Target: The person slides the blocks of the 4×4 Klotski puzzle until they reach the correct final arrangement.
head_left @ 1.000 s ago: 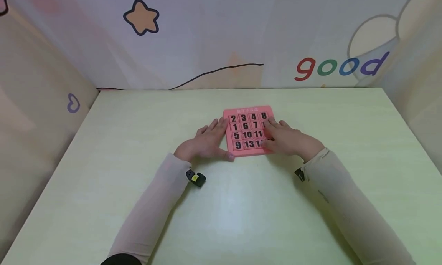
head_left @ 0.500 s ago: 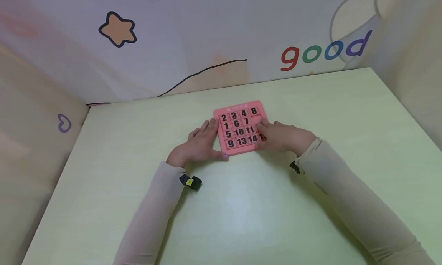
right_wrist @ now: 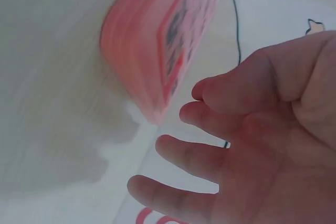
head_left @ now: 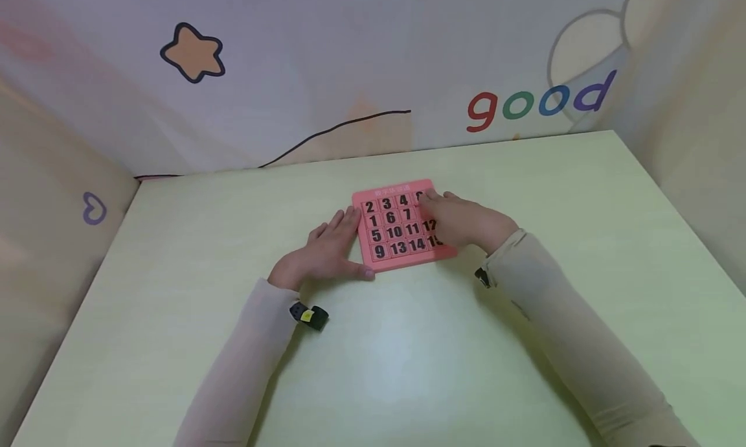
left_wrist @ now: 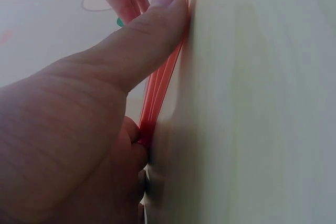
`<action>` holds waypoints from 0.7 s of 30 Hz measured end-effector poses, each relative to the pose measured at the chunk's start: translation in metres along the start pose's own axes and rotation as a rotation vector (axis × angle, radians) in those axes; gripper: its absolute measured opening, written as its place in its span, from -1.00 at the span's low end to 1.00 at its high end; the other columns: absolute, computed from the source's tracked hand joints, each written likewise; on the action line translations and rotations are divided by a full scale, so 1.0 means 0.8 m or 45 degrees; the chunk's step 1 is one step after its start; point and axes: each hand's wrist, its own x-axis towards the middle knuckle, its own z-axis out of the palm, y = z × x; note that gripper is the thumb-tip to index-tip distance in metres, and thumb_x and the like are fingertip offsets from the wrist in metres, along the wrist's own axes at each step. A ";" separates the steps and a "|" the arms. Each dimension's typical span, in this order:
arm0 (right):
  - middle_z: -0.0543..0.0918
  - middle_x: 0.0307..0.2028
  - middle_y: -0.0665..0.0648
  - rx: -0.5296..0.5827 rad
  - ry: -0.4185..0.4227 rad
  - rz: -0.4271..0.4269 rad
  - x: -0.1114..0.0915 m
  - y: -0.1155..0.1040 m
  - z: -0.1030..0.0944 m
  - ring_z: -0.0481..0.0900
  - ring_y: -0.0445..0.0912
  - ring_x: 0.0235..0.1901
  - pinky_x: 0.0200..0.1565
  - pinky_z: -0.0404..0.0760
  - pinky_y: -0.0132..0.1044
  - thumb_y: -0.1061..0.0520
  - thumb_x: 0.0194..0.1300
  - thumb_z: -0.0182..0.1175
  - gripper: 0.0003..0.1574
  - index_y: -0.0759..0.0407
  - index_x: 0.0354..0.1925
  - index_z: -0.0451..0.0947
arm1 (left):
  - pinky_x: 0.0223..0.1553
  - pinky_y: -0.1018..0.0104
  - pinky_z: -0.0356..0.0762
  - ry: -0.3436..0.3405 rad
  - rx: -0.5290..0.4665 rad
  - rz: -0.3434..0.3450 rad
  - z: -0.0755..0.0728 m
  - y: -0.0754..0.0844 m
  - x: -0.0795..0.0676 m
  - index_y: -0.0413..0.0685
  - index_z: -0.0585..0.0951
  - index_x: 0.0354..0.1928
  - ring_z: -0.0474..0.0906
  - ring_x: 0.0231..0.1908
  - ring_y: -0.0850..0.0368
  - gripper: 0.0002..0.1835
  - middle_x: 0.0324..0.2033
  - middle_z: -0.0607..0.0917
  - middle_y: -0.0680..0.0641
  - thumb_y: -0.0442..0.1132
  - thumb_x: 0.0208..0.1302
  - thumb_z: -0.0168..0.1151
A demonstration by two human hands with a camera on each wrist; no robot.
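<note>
A pink sliding number puzzle (head_left: 402, 263) lies flat on the table, its tiles in rows inside the frame. My left hand (head_left: 323, 256) rests against its left side, fingers extended along the edge and thumb at the near left corner. The left wrist view shows that thumb (left_wrist: 152, 35) against the puzzle's side wall. Over the right column is my right hand (head_left: 466, 220), with fingertips on the 8 tile, partly covering it. Tiles 12 (head_left: 429, 225) and 15 show partly beneath this hand. In the right wrist view its fingers (right_wrist: 191, 156) are spread and loosely bent.
The pale green table (head_left: 373, 369) extends around the puzzle. A printed cloth wall (head_left: 326, 58) with a star and the word "good" stands behind it, and side walls rise left and right. Both wrists carry small black devices (head_left: 310, 316).
My right hand has moved up from the lower right tiles to the 8. A tile beside the 7 has gone from there; 12 now shows one row lower. The head view has turned slightly.
</note>
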 end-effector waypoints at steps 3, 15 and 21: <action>-0.16 0.60 0.23 0.005 -0.013 0.011 0.014 0.003 -0.001 -0.25 0.26 0.54 0.46 -0.11 0.15 0.29 0.47 -0.11 -0.17 0.21 0.60 -0.09 | 0.48 -0.10 -0.36 -0.002 -0.012 0.006 0.000 -0.002 -0.002 -0.05 -0.33 0.61 -0.49 0.55 -0.03 0.36 0.59 -0.31 -0.07 0.29 0.13 0.43; -0.27 0.61 0.20 -0.014 -0.107 0.070 0.020 -0.009 -0.005 -0.27 0.29 0.54 0.42 -0.10 0.31 -0.20 0.50 0.09 0.04 0.16 0.62 -0.17 | 0.48 -0.06 -0.40 0.000 0.011 -0.026 -0.004 -0.005 0.000 -0.02 -0.34 0.61 -0.52 0.54 0.05 0.36 0.59 -0.34 -0.02 0.35 0.13 0.38; -0.06 0.59 0.23 -0.033 -0.167 0.132 0.001 -0.022 0.000 0.24 0.22 0.36 0.31 0.30 0.18 -0.11 0.46 0.17 -0.04 0.17 0.59 0.02 | 0.48 -0.07 -0.40 -0.011 -0.025 -0.017 -0.001 -0.003 -0.002 -0.02 -0.33 0.61 -0.52 0.54 0.03 0.36 0.59 -0.33 -0.03 0.32 0.12 0.40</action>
